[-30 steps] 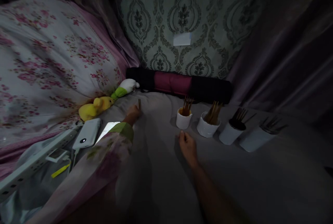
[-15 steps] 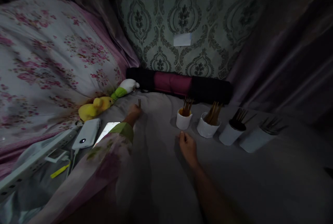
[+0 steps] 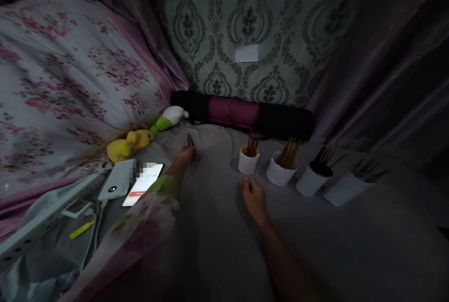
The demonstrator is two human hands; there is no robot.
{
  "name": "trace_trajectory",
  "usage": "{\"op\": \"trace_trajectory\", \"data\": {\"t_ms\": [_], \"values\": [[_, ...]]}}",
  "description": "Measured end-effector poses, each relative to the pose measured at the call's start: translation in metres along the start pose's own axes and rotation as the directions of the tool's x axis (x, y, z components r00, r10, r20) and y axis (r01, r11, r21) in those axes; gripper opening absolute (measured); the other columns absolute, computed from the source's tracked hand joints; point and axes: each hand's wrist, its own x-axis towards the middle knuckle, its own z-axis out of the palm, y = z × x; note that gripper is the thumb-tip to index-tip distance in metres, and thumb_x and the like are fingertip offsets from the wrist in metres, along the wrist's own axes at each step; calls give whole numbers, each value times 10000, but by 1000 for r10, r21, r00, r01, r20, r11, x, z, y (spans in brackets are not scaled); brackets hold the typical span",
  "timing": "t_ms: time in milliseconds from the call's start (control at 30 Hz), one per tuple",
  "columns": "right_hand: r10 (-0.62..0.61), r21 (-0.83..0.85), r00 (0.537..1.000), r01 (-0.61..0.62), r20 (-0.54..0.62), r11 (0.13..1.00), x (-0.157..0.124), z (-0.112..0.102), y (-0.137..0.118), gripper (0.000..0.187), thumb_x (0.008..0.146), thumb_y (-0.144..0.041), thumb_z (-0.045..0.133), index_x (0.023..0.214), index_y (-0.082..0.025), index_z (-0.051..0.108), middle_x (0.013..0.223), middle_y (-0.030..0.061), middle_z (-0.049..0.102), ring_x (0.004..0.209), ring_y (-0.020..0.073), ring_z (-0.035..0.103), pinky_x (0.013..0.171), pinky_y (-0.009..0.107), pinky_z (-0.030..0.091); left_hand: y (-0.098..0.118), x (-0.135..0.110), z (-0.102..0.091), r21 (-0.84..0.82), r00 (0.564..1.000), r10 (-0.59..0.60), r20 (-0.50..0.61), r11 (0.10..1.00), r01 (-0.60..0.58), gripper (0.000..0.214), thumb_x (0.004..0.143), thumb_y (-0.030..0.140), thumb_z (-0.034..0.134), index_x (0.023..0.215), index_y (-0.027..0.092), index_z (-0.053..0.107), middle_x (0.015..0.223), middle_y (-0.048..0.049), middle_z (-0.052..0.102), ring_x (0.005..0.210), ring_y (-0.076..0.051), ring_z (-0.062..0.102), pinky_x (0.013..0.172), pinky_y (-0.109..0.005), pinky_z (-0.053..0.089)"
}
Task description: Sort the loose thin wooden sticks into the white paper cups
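Thin sticks jutting from the left hand, fingers closed around them, over a rumpled grey sheet; right hand curled tight near four white cups, any hold impossible to tell; behind, dimly lit patterned wallpaper, purplish curtains, black-and-maroon roll.

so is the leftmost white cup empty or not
Not empty: several thin sticks stand in the leftmost white cup, their tops poking above its rim.
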Motion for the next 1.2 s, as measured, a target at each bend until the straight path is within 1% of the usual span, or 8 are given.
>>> {"op": "trace_trajectory", "data": {"t_ms": [133, 200, 333, 433, 600, 833, 1000, 1200], "values": [[-5, 10, 1000, 5, 3, 1000, 0, 0, -1, 395, 853, -441, 369, 660, -167, 578, 634, 22, 600, 592, 146, 511, 559, 236, 336, -4, -12, 6, -189, 999, -39, 38, 981, 46, 189, 798, 108, 441, 920, 122, 585, 528, 11, 524, 474, -65, 517, 510, -174, 448], [0, -4, 1000, 0, 4, 1000, -1, 0, 0, 397, 856, -438, 366, 652, -168, 573, 628, 18, 595, 578, 141, 501, 550, 233, 328, -5, -19, 8, -263, 997, -50, 65, 963, 66, 175, 785, 84, 441, 876, 118, 586, 534, 14, 515, 465, -55, 500, 496, -162, 436], [-8, -25, 1000, 8, 4, 1000, -1, -1, -1, 400, 861, -432, 355, 654, -166, 572, 614, 16, 582, 573, 140, 494, 542, 233, 318, -9, -32, 11, -391, 991, -43, 128, 916, 91, 139, 759, 34, 453, 753, 116, 566, 579, 0, 531, 496, -48, 505, 484, -142, 422], [-2, -30, 1000, 2, 7, 1000, -1, -2, -1, 409, 858, -444, 356, 664, -165, 584, 612, 19, 583, 581, 146, 501, 542, 235, 319, -14, -43, 13, -461, 985, -33, 172, 880, 110, 135, 761, 26, 463, 710, 114, 552, 606, -11, 544, 514, -48, 510, 473, -136, 418], [-2, -2, 1000, 2, 11, 1000, -1, -2, -2, 413, 850, -459, 365, 666, -164, 589, 614, 21, 594, 571, 143, 497, 535, 234, 318, -20, -62, 18, -528, 972, -23, 235, 836, 148, 160, 773, 14, 444, 725, 101, 569, 634, -31, 561, 525, -50, 517, 493, -145, 434], [-17, -81, 1000, 16, -6, 997, 0, 0, 2, 416, 859, -447, 346, 639, -169, 562, 601, 18, 582, 568, 141, 495, 543, 237, 312, -24, -91, 25, -594, 953, 3, 302, 783, 186, 158, 780, 27, 464, 743, 100, 600, 672, -40, 590, 546, -53, 525, 510, -149, 433], [-15, -73, 1000, 16, 14, 997, 1, 1, 4, 416, 859, -450, 341, 674, -165, 581, 636, 23, 596, 608, 148, 523, 569, 237, 329, -27, -113, 32, -626, 938, 16, 345, 749, 217, 134, 793, 69, 492, 754, 107, 614, 704, -46, 610, 562, -53, 536, 516, -151, 427], [-25, -87, 1000, 24, -9, 996, 3, 3, 6, 432, 856, -462, 343, 641, -166, 574, 582, 16, 564, 558, 140, 484, 537, 237, 307, -33, -134, 42, -643, 922, 31, 386, 726, 245, 107, 786, 91, 521, 773, 115, 625, 694, -39, 608, 550, -52, 534, 510, -160, 413]]}}
